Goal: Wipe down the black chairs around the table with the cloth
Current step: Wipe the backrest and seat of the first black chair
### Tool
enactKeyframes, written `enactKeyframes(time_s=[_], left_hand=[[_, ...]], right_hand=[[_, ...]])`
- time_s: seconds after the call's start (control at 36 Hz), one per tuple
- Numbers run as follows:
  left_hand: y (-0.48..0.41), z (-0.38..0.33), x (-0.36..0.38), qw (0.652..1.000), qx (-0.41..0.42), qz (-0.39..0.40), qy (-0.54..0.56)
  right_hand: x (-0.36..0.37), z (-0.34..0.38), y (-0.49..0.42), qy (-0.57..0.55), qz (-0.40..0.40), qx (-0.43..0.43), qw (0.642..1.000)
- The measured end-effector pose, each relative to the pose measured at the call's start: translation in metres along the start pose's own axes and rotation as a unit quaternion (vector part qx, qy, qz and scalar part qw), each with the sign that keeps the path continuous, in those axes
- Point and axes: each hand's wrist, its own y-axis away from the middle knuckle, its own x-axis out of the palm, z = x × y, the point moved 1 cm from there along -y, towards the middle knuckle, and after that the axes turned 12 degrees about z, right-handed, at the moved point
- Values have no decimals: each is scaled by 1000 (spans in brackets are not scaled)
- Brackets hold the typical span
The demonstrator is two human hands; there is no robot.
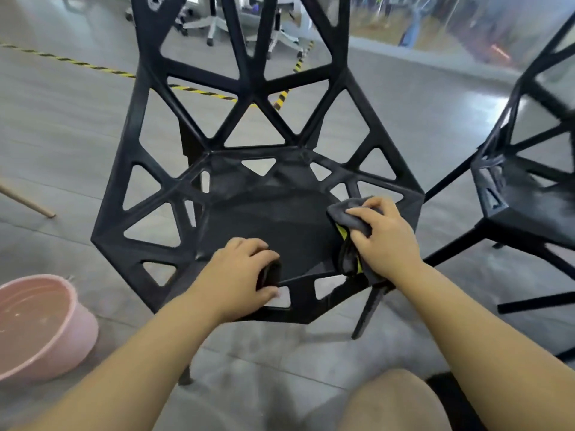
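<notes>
**On the seat's right side, under the right hand: cloth mid-wipe, left hand bracing the chair**

Under the right hand (pixel 385 237) sits the cloth (pixel 340 214), grey with a yellow edge. It is bunched, the fingers are curled over it, and it is pressed on the right part of the seat pan (pixel 273 222) of the black chair (pixel 140 126). A loose fold hangs below the palm toward the front rim.

The left hand (pixel 239 272) grips the front strut (pixel 298 293). Its fingers (pixel 249 247) are on top and the thumb is hooked underneath through an opening, a firm wrap that steadies the chair.

Beyond the right hand's outer side stands a second black chair (pixel 522 209), apart from the first, with no cloth on it. Out past the left forearm a pink basin (pixel 84 331) with water stands on the floor.

Step in hand, by my reading: wiping the seat pan.

How to do it well, as I judge it:
- Flatten the cloth under the palm rather than bunching it, so more of it touches the seat.
- Sweep from the cloth hand across toward the bracing hand in overlapping passes, then away toward the back joint.
- Keep the brace on the strut, since the chair looks light and could skid on the smooth floor.
- The open lattice will likely snag the hanging fold, so tuck it in first.
- Ribs and triangular cutouts around the pan need the cloth wrapped over a fingertip and run along each edge.
- Move the bracing hand before wiping the strut it covers.
- The backrest struts and the second chair look untouched, so a fair amount of the task is left.
</notes>
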Motion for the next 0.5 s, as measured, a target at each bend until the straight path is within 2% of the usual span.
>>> enactKeyframes(time_s=[0.08,0.17,0.42,0.5], left_hand=[[-15,-11,7,994,-29,84,-58],[-19,-12,10,991,-47,91,-90],[-2,-14,4,988,-19,98,-116],[13,-8,8,986,49,14,-157]], right_hand=[[2,-15,-13,40,94,60,993],[6,-14,-18,76,158,97,980],[9,-3,-2,86,151,87,981],[11,5,11,85,139,82,983]])
